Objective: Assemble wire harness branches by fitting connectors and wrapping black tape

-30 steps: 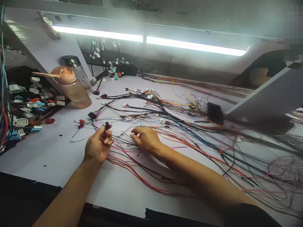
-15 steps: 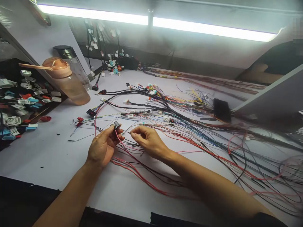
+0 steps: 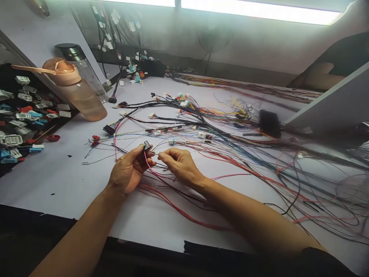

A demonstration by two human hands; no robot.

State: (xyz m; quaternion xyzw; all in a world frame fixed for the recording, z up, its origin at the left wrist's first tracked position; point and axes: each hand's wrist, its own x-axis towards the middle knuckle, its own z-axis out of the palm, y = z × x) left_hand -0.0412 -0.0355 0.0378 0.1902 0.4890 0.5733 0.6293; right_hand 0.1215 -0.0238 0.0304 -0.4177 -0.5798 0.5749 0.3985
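My left hand (image 3: 127, 169) is closed on a small dark connector (image 3: 147, 145), pinched between thumb and fingers. A pink-red wire (image 3: 148, 164) runs down out of the connector and across the table. Just to the right, my right hand (image 3: 181, 165) pinches a thin wire (image 3: 157, 154) near its end, which points at the left fingers close below the connector. Whether the wire end touches the connector I cannot tell. Several loose red and dark wires (image 3: 175, 207) lie under both hands.
A branching black wiring harness (image 3: 201, 125) spreads across the table (image 3: 57, 184) behind my hands. Two bottles stand at the left, one peach-lidded (image 3: 86, 100). Past them lies a pile of connectors (image 3: 25, 115). A dark box-like thing (image 3: 269, 123) sits right. A person's arm (image 3: 319, 75) shows far right.
The camera view has tilted down, so the table sits higher in the picture. The connector has turned slightly in my left hand, and the wire in my right hand stays close to it.
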